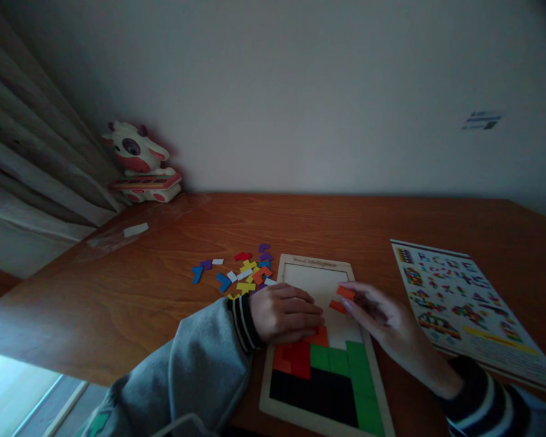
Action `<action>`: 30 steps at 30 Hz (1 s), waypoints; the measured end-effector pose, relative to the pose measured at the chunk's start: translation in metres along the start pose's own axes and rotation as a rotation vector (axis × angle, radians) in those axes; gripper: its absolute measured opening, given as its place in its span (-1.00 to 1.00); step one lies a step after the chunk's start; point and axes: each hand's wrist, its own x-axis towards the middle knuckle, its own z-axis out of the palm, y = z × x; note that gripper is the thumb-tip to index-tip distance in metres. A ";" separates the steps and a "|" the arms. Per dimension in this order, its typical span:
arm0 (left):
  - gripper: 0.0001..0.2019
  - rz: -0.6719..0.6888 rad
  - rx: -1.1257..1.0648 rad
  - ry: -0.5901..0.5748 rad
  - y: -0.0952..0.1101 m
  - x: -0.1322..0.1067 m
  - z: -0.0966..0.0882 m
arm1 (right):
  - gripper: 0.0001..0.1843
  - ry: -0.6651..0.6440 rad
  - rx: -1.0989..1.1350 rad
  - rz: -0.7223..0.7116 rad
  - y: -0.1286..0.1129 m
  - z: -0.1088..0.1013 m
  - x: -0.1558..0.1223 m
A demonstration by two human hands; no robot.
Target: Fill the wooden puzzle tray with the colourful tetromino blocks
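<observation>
A wooden puzzle tray (316, 262) lies in front of me, its lower part filled with black, green (361, 370), red (300, 359) and orange pieces. My left hand (287, 312) rests palm down across the tray's left side, fingers stretched out, with its fingertips by an orange piece (319, 335). What lies beneath the palm is hidden. Between the thumb and fingers of my right hand (382, 315) is an orange puzzle piece (345, 292), held just over the tray's bare upper right part.
Loose coloured pieces (246, 286) lie left of the tray. A printed pattern sheet (471, 315) sits on the right. At the back left stands a cow-shaped toy keyboard (148, 182) by the curtain (31, 145). The wall (318, 109) borders the wooden table (164, 261).
</observation>
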 end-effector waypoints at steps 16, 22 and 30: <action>-0.72 0.027 -0.173 -0.273 0.033 0.000 0.015 | -0.77 -0.064 -0.214 -0.119 -0.007 0.004 -0.011; -0.70 0.041 -0.151 -0.253 0.034 0.002 0.016 | -0.81 -0.095 -0.292 -0.198 -0.002 0.007 -0.011; -0.70 0.053 -0.162 -0.201 0.034 0.002 0.016 | -0.83 -0.130 -0.360 -0.289 -0.004 0.008 -0.010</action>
